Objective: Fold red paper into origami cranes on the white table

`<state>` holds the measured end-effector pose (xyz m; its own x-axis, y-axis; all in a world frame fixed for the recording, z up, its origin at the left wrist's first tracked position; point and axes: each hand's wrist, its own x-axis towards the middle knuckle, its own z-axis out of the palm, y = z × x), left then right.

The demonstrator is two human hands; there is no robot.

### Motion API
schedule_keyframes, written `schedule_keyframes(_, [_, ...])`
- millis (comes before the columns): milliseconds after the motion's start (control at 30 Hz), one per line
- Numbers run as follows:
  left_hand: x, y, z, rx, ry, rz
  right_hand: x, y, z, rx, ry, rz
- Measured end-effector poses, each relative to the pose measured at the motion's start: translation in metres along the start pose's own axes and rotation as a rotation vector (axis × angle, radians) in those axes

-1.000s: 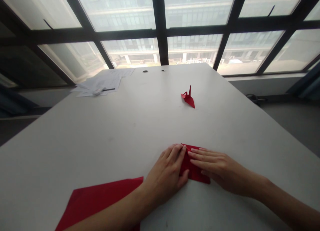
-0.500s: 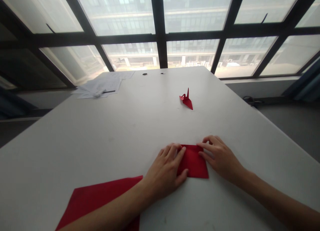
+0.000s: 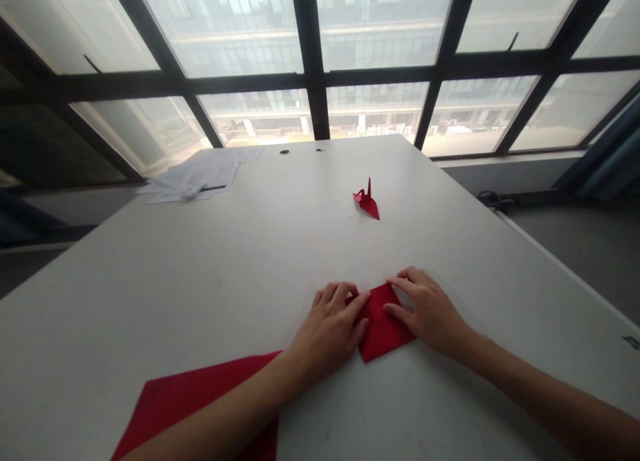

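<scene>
A small folded red paper (image 3: 382, 328) lies on the white table (image 3: 200, 268) in front of me. My left hand (image 3: 330, 331) rests on its left edge with fingers bent, pressing it down. My right hand (image 3: 425, 308) touches its upper right corner, fingers curled, thumb and forefinger at the paper's edge. A larger red paper sheet (image 3: 200, 404) lies flat under my left forearm. A finished red paper crane (image 3: 367, 200) stands further back on the table.
A pile of white papers with a dark pen (image 3: 197, 179) lies at the table's far left corner. Two small dark round things (image 3: 285, 152) sit near the far edge. Large windows with black frames stand behind the table.
The right hand went from lying flat on the folded paper to gripping its upper right corner. The folded paper has turned a little, so that one corner now points toward me.
</scene>
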<state>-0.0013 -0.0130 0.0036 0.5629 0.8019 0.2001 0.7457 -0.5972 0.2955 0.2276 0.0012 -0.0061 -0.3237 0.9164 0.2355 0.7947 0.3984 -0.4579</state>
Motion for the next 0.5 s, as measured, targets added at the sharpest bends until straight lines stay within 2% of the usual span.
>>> schedule_keyframes(233, [-0.002,-0.001,-0.002,-0.058,-0.006,0.013,0.0,-0.002,-0.002,0.15,-0.041,0.021])
schedule_keyframes(400, [-0.001,0.001,-0.003,-0.093,-0.007,0.046,-0.002,-0.005,-0.009,0.283,-0.129,0.086])
schedule_keyframes(500, [-0.001,0.001,-0.004,-0.13,-0.013,0.051,-0.003,-0.007,-0.014,0.28,-0.192,0.097])
